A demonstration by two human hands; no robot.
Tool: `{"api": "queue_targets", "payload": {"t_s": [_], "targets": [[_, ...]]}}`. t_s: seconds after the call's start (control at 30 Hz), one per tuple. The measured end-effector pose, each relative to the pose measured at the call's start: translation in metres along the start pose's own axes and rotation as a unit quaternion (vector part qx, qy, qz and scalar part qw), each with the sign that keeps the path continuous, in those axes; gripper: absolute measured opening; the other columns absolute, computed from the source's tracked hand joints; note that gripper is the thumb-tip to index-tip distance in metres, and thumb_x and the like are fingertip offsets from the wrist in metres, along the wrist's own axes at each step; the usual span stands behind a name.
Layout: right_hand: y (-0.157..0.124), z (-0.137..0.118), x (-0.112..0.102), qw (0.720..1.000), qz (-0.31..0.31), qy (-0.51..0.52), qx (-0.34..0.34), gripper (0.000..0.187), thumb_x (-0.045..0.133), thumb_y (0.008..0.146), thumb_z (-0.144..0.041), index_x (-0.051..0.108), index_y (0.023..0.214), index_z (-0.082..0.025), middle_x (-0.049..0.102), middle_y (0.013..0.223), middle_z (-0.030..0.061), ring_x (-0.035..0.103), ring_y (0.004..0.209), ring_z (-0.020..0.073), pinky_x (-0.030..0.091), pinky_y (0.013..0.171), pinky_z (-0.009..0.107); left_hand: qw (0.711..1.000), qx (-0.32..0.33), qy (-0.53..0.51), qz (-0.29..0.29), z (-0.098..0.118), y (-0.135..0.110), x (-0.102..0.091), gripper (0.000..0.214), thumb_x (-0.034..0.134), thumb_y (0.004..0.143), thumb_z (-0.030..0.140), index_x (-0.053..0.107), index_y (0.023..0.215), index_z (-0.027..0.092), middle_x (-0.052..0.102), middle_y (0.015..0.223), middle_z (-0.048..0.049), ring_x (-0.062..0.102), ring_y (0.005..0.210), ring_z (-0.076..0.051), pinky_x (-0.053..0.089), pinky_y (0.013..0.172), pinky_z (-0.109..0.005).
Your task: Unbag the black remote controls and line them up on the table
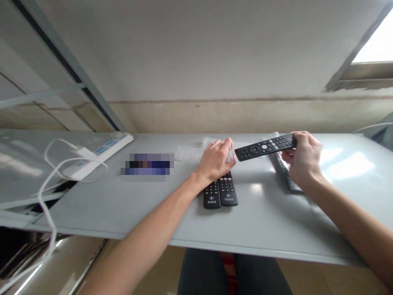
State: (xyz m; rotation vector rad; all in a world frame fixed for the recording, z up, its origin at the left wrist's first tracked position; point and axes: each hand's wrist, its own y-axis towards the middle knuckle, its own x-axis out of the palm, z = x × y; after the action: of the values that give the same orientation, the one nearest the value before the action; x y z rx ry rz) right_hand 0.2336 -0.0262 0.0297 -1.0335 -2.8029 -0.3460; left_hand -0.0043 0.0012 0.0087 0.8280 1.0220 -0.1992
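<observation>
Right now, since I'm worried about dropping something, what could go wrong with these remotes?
The black remote is held only by one end in the right hand, so it could slip onto the grey remote below. The left hand, closed around a small white item, sits just over the two black remotes on the table, so it could nudge them or drop the item on them.

Matt black plastic remotes (227, 189) sit on a smooth, glossy tabletop (258, 213).
</observation>
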Motion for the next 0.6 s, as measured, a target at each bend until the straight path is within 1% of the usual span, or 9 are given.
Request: {"api": "queue_targets", "payload": {"t_s": [0.1,0.17,0.37,0.53,0.6], "targets": [[-0.0006,0.0005,-0.0001,1.000,0.000,0.008,-0.012,0.012,0.061,0.081,-0.028,0.056,0.073,-0.022,0.041,0.059,-0.0071,0.036,0.046,0.0084,0.028,0.038,0.018,1.000,-0.008,-0.006,0.008,0.0001,0.0000,-0.0008,0.020,0.062,0.094,0.024,0.053,0.112,0.019,0.069,0.106,-0.0070,0.064,0.100,-0.024,0.050,0.091,-0.037],[-0.0008,0.0011,-0.0002,1.000,-0.001,0.002,-0.013,0.011,0.060,0.082,-0.027,0.057,0.073,-0.022,0.041,0.058,-0.0068,0.036,0.046,0.0085,0.028,0.039,0.019,1.000,-0.005,-0.004,0.011,0.0004,0.0000,-0.0014,0.021,0.062,0.094,0.022,0.054,0.113,0.019,0.068,0.107,-0.0075,0.064,0.101,-0.024,0.050,0.092,-0.037],[-0.0008,0.0024,-0.0006,1.000,-0.017,0.003,-0.016,0.012,0.060,0.083,-0.028,0.058,0.074,-0.021,0.041,0.058,-0.0069,0.036,0.046,0.0084,0.029,0.039,0.019,1.000,0.014,0.024,-0.003,0.0014,0.0005,-0.0024,0.006,0.057,0.097,0.019,0.060,0.102,0.020,0.071,0.103,-0.0058,0.064,0.103,-0.025,0.050,0.093,-0.038],[-0.0042,0.0050,-0.0003,0.999,-0.036,-0.001,-0.014,0.010,0.062,0.084,-0.028,0.059,0.077,-0.022,0.041,0.054,-0.0086,0.035,0.042,0.0080,0.029,0.037,0.019,0.999,0.020,0.030,-0.012,0.0007,0.0004,-0.0038,0.008,0.063,0.095,0.021,0.062,0.102,0.019,0.073,0.105,-0.0064,0.065,0.103,-0.026,0.050,0.092,-0.038],[-0.0070,0.0049,0.0005,0.998,-0.053,0.004,-0.029,0.011,0.065,0.084,-0.028,0.060,0.077,-0.021,0.041,0.051,-0.0091,0.035,0.040,0.0077,0.028,0.036,0.020,0.999,0.011,0.029,-0.017,0.0006,0.0002,-0.0045,0.011,0.067,0.092,0.021,0.062,0.102,0.019,0.073,0.105,-0.0065,0.066,0.104,-0.026,0.051,0.091,-0.038]]}}
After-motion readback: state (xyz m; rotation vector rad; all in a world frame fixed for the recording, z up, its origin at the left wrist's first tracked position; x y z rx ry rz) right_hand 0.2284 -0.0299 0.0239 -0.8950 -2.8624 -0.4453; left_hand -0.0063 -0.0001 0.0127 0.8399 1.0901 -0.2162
